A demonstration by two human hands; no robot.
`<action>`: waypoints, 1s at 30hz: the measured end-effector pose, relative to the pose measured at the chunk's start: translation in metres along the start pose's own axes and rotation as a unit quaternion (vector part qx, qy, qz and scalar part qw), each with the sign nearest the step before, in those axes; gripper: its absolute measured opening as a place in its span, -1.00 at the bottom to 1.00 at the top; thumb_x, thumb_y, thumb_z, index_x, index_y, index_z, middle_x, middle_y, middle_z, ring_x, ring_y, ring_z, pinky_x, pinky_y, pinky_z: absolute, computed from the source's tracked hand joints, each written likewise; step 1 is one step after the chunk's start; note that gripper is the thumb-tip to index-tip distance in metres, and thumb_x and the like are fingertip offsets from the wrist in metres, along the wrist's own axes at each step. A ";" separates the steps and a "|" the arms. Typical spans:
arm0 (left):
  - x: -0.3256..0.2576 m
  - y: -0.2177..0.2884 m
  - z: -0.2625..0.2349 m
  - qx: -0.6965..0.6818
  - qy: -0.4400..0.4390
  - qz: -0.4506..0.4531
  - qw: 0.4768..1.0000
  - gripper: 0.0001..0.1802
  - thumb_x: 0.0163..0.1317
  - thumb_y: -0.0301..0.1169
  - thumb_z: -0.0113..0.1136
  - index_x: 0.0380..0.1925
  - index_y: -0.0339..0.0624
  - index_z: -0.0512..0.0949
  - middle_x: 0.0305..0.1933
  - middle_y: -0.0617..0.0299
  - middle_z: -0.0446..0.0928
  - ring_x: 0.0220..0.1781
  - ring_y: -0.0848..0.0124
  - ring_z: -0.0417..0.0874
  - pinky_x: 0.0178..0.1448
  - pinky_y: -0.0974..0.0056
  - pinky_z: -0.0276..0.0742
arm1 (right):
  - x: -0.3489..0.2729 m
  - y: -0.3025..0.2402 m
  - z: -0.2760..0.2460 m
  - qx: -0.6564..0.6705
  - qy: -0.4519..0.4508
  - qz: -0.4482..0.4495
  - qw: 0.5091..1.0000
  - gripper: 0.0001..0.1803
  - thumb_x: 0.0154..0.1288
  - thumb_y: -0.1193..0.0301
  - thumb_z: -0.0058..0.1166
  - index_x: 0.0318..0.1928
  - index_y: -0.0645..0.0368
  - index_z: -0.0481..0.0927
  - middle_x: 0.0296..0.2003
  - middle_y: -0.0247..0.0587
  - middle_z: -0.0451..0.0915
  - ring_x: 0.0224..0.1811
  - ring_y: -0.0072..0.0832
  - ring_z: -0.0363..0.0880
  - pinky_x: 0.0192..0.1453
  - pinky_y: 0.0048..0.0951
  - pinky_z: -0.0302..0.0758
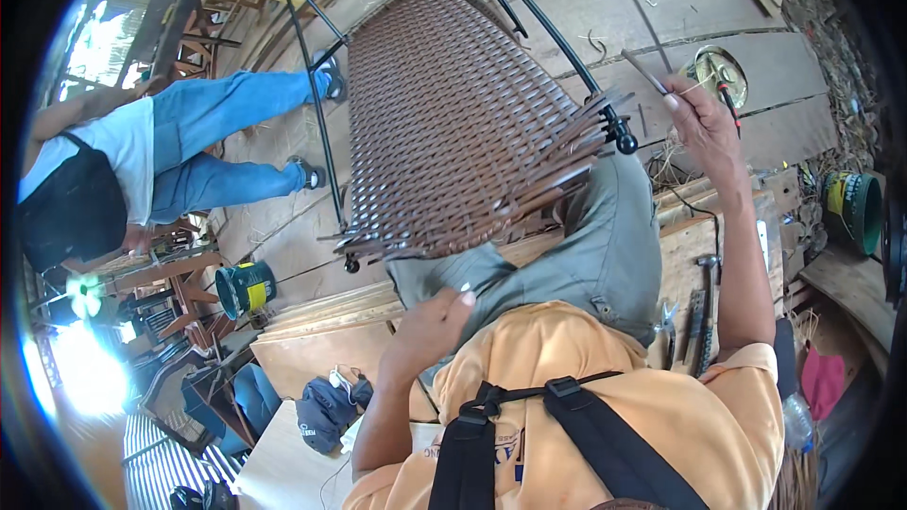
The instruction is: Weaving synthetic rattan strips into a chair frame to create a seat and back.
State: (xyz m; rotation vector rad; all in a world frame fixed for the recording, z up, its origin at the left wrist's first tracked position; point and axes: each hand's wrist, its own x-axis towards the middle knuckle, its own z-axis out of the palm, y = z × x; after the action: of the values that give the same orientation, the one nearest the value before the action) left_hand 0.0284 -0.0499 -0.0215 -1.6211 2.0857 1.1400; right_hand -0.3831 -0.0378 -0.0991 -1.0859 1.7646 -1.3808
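A brown woven panel on a black metal frame leans against my knees, loose strip ends sticking out along its near edge. Out to the right, my right hand pinches a short brown strip between thumb and fingers, away from the frame's corner. Beyond that hand, on the floor, lies a brass-coloured bowl with a red-handled tool at it. My left hand hovers over my lap with its fingers curled in and the thumb on top; nothing shows in it.
At right on the wooden bench lie a hammer and other hand tools. Green buckets stand at left and far right. A person in blue jeans stands at left. A dark cap rests behind the bench.
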 end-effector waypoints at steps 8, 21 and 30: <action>-0.002 0.062 -0.031 0.234 0.180 0.198 0.934 -0.78 0.32 -0.24 0.01 -0.29 -0.16 0.48 -0.41 -0.02 0.47 -0.32 -0.01 0.56 -0.28 0.02 0.44 | -0.046 -0.055 0.030 -0.133 -0.072 -0.099 0.983 -0.84 0.39 0.41 0.00 -0.10 0.19 0.52 -0.58 -0.45 0.34 -0.54 -0.68 0.28 -0.47 -0.59 0.26; -0.003 0.068 -0.050 0.365 0.199 0.155 0.896 -0.73 0.31 -0.19 0.03 -0.33 -0.18 0.50 -0.39 0.02 0.57 -0.35 0.02 0.63 -0.30 0.00 0.49 | -0.056 -0.081 0.073 -0.096 -0.132 -0.125 0.979 -0.80 0.37 0.33 -0.01 -0.18 0.23 0.48 -0.56 -0.17 0.46 -0.50 -0.41 0.44 -0.33 -0.38 0.42; 0.001 0.059 -0.047 0.377 0.211 0.149 0.889 -0.68 0.27 -0.18 0.07 -0.44 -0.21 0.56 -0.44 -0.01 0.59 -0.35 0.03 0.63 -0.29 0.02 0.50 | -0.064 -0.087 0.085 -0.148 -0.179 -0.165 0.959 -0.74 0.37 0.27 0.01 -0.16 0.24 0.52 -0.45 -0.07 0.52 -0.40 -0.24 0.47 -0.24 -0.33 0.42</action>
State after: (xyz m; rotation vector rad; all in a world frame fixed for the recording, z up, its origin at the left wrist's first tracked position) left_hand -0.0137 -0.0798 0.0338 -1.2357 2.6283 -0.0578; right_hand -0.2622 -0.0275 -0.0358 -1.7393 1.5987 -1.0280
